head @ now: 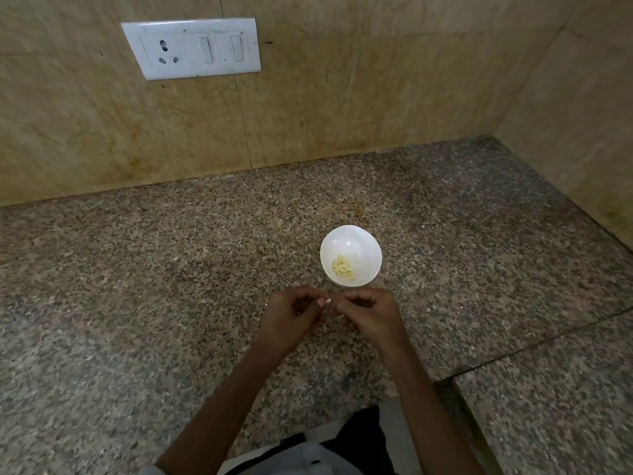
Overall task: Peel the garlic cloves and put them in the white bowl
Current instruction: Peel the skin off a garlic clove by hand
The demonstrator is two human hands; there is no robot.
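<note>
Both hands meet just short of the bowl: my left hand and right hand, fingers curled, pinch what looks like a garlic clove, mostly hidden. I judge it is still being peeled. Several peeled cloves already lie in the white bowl. It stands on a speckled granite counter, with a switch plate on the beige tiled wall.

The person wears clothing of black and pale grey.

dim, soft light — wide-angle bowing at edges
</note>
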